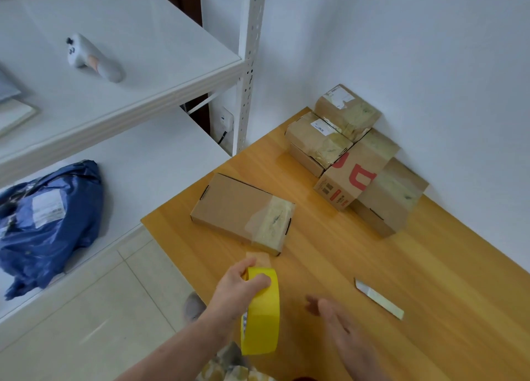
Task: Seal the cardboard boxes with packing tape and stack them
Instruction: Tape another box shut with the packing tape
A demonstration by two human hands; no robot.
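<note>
A flat cardboard box [229, 205] lies on the wooden table [387, 266], with a band of clear tape across its near end. My left hand [238, 289] grips a yellow roll of packing tape [262, 320] just in front of that box, and a short loose tape end sticks up from the roll. Beside the roll, my right hand [341, 326] hovers over the table, blurred, with its fingers straight and holding nothing. Several taped boxes [358, 162] are stacked in the table's far corner against the wall.
A small cutter blade [378, 297] lies on the table to the right of my hands. White metal shelving [114, 73] stands on the left, holding a blue plastic parcel [48, 220] below and a grey controller [91, 58] above. Tiled floor shows under the shelves.
</note>
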